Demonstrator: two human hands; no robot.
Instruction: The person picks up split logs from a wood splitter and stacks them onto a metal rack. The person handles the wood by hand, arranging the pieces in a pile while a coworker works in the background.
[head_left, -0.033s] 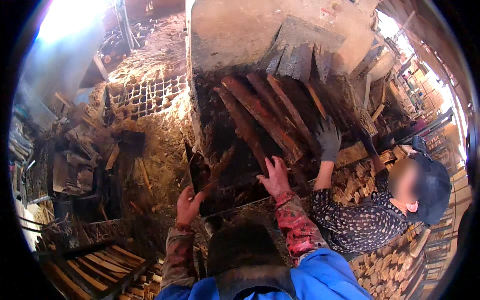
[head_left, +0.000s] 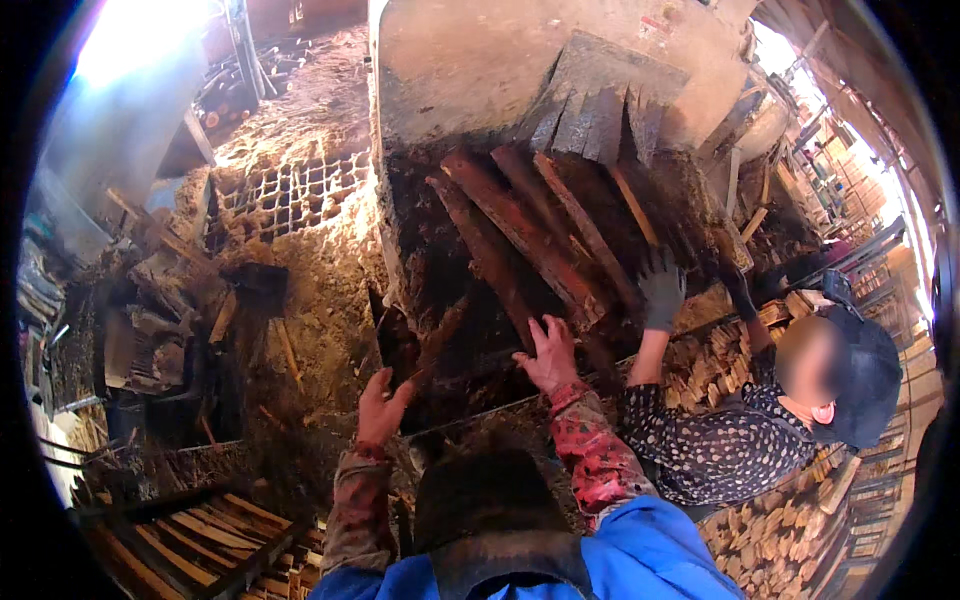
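Rough, reddish-brown wooden slats (head_left: 520, 235) lie slanted across the dark, muddy bed of a big concrete trough (head_left: 450, 70) at the centre of the frame, their faces wet and caked with dirt. Your right hand (head_left: 548, 355) rests flat on the dark wood at the lower end of those slats, its fingers spread and gripping nothing. Your left hand (head_left: 382, 405), lower and to the left, is raised with loosely open fingers just beside a short dark board (head_left: 392, 340) that stands on edge; it seems to touch the board's lower end, though the shadow makes this hard to tell. Both of your sleeves are stained and patterned, above a blue jacket at the bottom edge.

At the right, another person in a dotted top reaches in with a grey-gloved hand (head_left: 662, 290) set on the slats. Stacks of small cut wood blocks (head_left: 780, 540) fill the lower right. Crumbly sawdust and earth cover the ground (head_left: 320, 260) at the left, with a grid of square holes (head_left: 290, 190) in the upper left and a pile of thin planks (head_left: 190, 540) at the lower left.
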